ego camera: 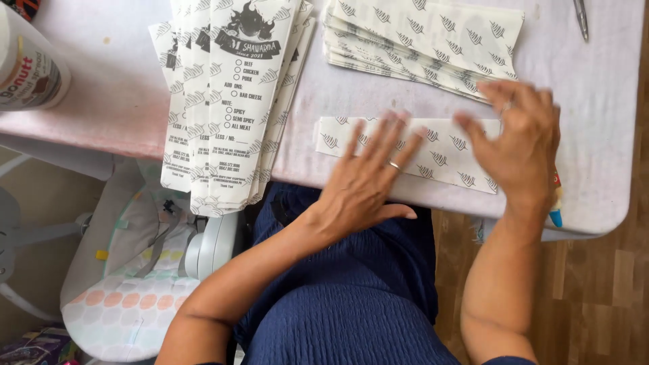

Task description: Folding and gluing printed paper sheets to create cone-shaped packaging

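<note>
The left hand [368, 179] lies flat and open on a long white paper strip [443, 157], with its fingers spread wide. It grips nothing; it just presses down, likely so the paper cannot slide. The right hand [517, 142] is open too, with its fingers bent a little. Its fingertips touch the right end of the same strip, as if to smooth it flat. It is blurred, so it is hard to tell if it pinches an edge.

The strip has small grey leaf marks on it. It lies on the near edge of the table [595, 88], right in front of the person, where both hands can reach it with ease.

Just past the strip, on the far side, sits a pile of folded papers [433, 37] with the same leaf marks. To the left, a fanned stack of printed paper bags [233, 101] hangs a bit over the near edge of the table. Each bag shows a little, maybe so one can be picked off fast.

A round tub [30, 67] stands at the far left corner. A metal tool [581, 17] lies at the far right, only partly in view.
</note>
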